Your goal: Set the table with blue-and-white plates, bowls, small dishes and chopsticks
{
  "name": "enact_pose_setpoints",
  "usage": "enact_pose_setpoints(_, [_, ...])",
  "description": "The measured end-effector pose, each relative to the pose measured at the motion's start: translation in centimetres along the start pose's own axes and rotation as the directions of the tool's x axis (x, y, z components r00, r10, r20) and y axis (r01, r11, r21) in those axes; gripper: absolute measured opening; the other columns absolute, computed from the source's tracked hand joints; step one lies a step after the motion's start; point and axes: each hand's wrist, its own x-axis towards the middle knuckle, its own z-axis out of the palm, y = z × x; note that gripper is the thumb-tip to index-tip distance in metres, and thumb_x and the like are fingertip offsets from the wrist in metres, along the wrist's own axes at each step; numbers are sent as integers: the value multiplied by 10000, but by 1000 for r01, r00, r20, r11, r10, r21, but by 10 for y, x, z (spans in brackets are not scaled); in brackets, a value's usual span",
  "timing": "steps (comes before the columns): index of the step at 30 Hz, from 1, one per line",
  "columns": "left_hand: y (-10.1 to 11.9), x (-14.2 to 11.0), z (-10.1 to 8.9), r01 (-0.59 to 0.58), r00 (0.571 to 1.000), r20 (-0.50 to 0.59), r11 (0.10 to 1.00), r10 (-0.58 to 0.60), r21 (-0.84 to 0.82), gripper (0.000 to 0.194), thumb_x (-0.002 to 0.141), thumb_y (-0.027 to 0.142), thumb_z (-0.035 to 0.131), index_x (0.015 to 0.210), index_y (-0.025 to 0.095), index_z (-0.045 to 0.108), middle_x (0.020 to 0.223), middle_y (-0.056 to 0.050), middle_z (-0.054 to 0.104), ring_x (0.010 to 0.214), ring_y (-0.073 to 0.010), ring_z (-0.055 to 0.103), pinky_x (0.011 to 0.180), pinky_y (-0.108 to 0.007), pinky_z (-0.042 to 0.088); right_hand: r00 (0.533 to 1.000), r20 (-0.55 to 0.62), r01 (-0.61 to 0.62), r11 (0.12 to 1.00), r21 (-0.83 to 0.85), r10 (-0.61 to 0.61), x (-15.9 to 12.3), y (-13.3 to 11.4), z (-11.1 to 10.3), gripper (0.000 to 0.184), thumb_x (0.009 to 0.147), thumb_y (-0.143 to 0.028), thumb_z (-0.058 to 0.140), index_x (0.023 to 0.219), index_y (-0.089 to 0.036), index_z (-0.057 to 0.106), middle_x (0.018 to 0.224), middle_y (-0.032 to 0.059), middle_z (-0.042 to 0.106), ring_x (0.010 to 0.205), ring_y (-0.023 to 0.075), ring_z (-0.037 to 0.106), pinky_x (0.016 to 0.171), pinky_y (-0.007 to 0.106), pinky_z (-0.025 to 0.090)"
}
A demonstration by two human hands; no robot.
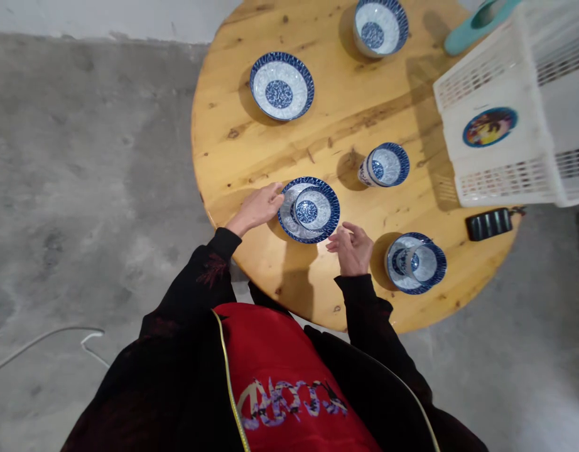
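Observation:
A blue-and-white patterned bowl [289,220] sits near the front edge of the round table, with a smaller matching bowl [313,210] inside it. My left hand [262,206] is at the bowl's left rim, fingers stretched out and the fingertips at or very near the rim. To the lower right of the same bowl is my right hand [351,250], its fingers loosely bent and apart, holding nothing. Further right stands another patterned bowl [414,287] with a cup [426,263] in it.
On the wooden table [270,150] are a large bowl [282,86], a deeper bowl [381,28] and a stack of small cups [386,164]. A white plastic basket [501,163], a teal object [478,28] and a black case [490,225] occupy the right side.

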Motion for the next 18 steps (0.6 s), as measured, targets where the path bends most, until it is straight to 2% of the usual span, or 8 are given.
enact_pose_setpoints(3, [-8,-24,-16,35,998,-47,999,-35,0,422,987,331,431,1309,118,603,1032,-113,747,950,-246,683,920,-388,508,998,-33,-44,998,45,46,-26,9,-13,453,766,-463,685,1069,-130,631,625,-20,675,443,134,610,460,257,519])
enact_pose_setpoints(6, [-13,-51,-26,75,996,-50,997,-74,21,450,986,346,438,1322,99,606,1025,-118,750,921,-245,687,892,-383,517,994,-39,-98,992,77,101,-61,23,-15,463,761,-473,695,1055,-119,651,642,-7,681,459,133,611,483,269,523])
enact_pose_setpoints(9, [-14,-71,-28,95,995,-13,995,-95,30,447,979,365,445,1310,122,622,1054,-112,756,935,-240,694,884,-370,525,988,-3,-150,982,117,152,-99,33,-1,480,754,-510,696,1032,-120,661,656,5,686,485,139,610,507,287,531])
enact_pose_setpoints(12, [-11,-84,-24,87,996,32,995,-88,38,449,968,370,445,1306,139,626,1048,-95,760,926,-227,699,868,-352,532,978,56,-210,960,184,203,-128,34,24,522,729,-566,702,1014,-131,659,662,10,683,489,145,604,496,286,519])
enact_pose_setpoints(15, [-6,-93,-20,64,995,74,998,-66,29,447,959,357,435,1291,137,639,1042,-98,763,934,-223,703,881,-343,532,964,161,-244,946,211,213,-147,27,45,554,723,-616,699,1010,-144,663,659,6,670,486,149,598,477,283,508])
enact_pose_setpoints(18, [-2,-105,-16,65,992,104,998,-67,18,441,953,350,431,1274,143,651,1077,-111,764,950,-226,707,892,-341,533,952,239,-242,946,215,189,-154,22,52,585,714,-670,688,996,-158,671,645,5,655,477,155,577,455,289,496])
